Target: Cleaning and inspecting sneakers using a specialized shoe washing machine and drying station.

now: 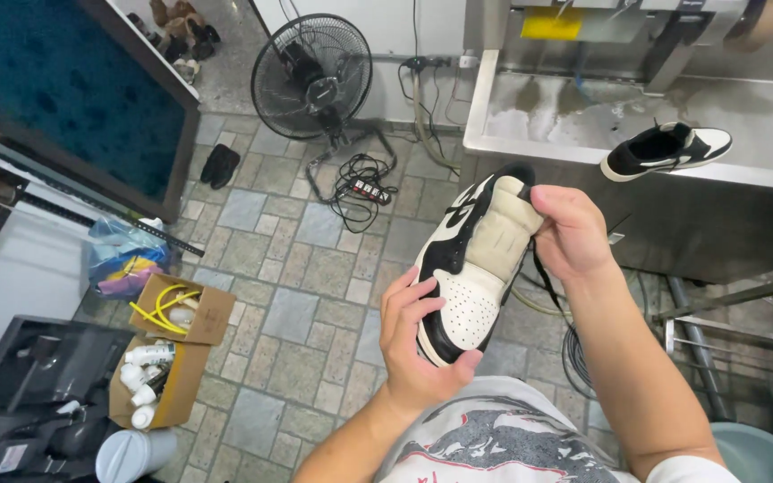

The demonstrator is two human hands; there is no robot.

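I hold a black and white high-top sneaker (467, 277) in front of me above the tiled floor, toe pointing toward me. My left hand (418, 344) cups the toe from the left and below. My right hand (570, 234) grips the collar end, fingers on the pulled-out beige tongue (505, 234). The matching sneaker (666, 150) lies on its side on the steel workbench (583, 134) at the upper right.
A standing fan (313, 76) and a power strip (364, 190) with tangled cables sit on the floor ahead. Two cardboard boxes (181, 309) of tubes and bottles, a white canister (131, 456) and a black case (42, 367) are at left.
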